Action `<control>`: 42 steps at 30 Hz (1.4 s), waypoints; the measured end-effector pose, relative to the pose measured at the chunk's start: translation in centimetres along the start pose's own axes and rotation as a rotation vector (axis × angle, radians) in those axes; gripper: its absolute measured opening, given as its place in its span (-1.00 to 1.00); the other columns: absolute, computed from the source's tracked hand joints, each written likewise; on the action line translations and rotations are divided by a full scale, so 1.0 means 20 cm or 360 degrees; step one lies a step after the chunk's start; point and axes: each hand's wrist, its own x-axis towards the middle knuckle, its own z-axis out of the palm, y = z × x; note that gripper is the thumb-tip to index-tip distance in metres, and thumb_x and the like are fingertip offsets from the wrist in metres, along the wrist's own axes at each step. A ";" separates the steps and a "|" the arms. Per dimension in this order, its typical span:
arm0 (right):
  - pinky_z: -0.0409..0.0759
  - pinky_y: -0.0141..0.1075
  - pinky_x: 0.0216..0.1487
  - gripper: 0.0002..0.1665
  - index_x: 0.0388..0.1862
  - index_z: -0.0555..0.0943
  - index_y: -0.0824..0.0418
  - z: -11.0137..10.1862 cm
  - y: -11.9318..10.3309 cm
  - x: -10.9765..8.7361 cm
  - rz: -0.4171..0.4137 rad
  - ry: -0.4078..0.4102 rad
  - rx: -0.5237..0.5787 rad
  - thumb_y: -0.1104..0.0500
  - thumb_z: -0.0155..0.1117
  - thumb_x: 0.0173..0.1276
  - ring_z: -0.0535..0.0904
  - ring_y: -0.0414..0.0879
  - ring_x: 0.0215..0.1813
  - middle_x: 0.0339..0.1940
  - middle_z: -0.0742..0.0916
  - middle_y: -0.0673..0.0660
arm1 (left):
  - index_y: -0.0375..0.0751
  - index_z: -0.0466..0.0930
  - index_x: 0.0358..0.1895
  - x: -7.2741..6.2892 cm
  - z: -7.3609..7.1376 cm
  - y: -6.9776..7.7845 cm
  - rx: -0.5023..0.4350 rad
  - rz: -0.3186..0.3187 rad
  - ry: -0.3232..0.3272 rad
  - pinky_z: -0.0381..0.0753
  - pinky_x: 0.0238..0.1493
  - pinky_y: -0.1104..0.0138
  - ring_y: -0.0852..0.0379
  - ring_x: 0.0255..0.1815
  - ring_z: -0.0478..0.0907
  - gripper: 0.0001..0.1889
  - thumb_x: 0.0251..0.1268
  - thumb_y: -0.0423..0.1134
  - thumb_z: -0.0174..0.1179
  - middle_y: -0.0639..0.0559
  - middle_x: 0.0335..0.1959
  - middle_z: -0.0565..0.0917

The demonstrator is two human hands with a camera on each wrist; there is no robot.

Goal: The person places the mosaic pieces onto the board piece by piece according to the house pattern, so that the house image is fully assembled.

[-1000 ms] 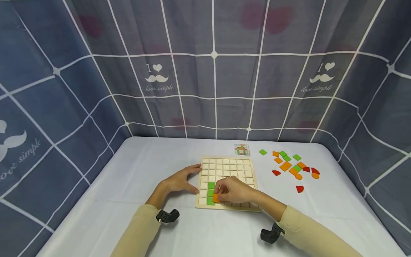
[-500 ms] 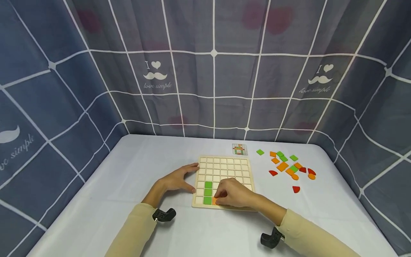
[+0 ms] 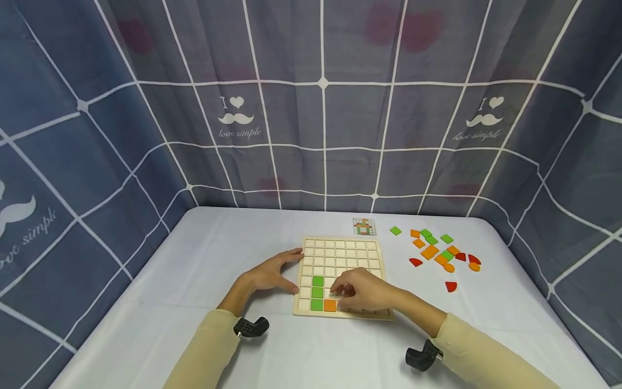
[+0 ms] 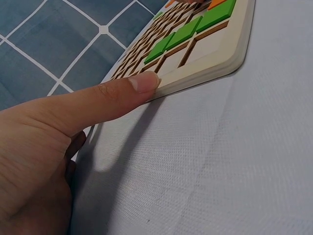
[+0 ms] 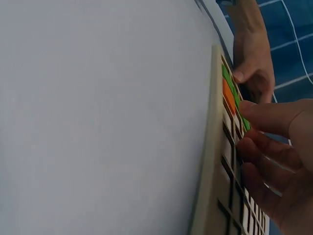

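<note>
A wooden grid board (image 3: 342, 246) lies on the table. Three green square tiles (image 3: 317, 292) fill cells of one column near its left side, and an orange square tile (image 3: 330, 306) sits flat in the bottom row, right beside the lowest green one. My left hand (image 3: 272, 273) rests at the board's left edge, its thumb touching the rim in the left wrist view. Over the lower part of the board, my right hand (image 3: 365, 290) hovers just right of the orange tile, with thumb and fingers apart and nothing between them. It hides some lower cells.
A small printed pattern card (image 3: 364, 227) lies behind the board. To the right are scattered orange tiles (image 3: 430, 252), green tiles (image 3: 396, 230), red pieces (image 3: 451, 286) and orange round pieces (image 3: 474, 267) on the white tablecloth (image 3: 233, 232). A checked curtain (image 3: 291, 119) encloses the table.
My right hand has pressed the orange tile into the bottom-row cell, let go of it and moved slightly right. My left hand has stayed at the board's edge.
</note>
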 end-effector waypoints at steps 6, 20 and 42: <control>0.69 -0.33 -0.10 -0.71 0.02 0.76 0.20 -0.15 0.10 -0.08 0.0054 0.0012 0.0028 0.23 0.50 0.32 0.67 -0.29 -0.19 -0.11 0.77 -0.01 | -0.17 0.31 0.58 0.00 0.00 0.00 0.0000 0.0009 0.0006 -0.09 0.58 -0.12 -0.13 0.67 -0.08 0.07 -0.07 -0.13 0.68 0.02 0.67 0.12; 0.69 -0.03 0.05 -0.69 0.11 0.70 0.32 -0.56 0.42 -0.37 0.0458 0.0227 -0.0027 0.38 0.37 0.39 0.68 0.08 0.04 -0.01 0.76 0.18 | -0.15 0.30 0.59 0.00 0.00 0.00 0.0032 0.0008 -0.0002 -0.07 0.59 -0.10 -0.09 0.67 -0.07 0.08 -0.07 -0.09 0.68 0.06 0.67 0.11; 0.54 0.17 0.13 -0.77 -0.10 0.78 0.25 -0.65 0.69 -0.56 0.0759 0.0270 -0.0267 0.37 0.50 0.26 0.54 0.13 -0.08 -0.13 0.73 0.16 | -0.13 0.29 0.59 0.00 0.00 -0.01 -0.0001 -0.0003 -0.0004 -0.09 0.59 -0.10 -0.10 0.67 -0.08 0.07 -0.06 -0.12 0.67 0.06 0.67 0.10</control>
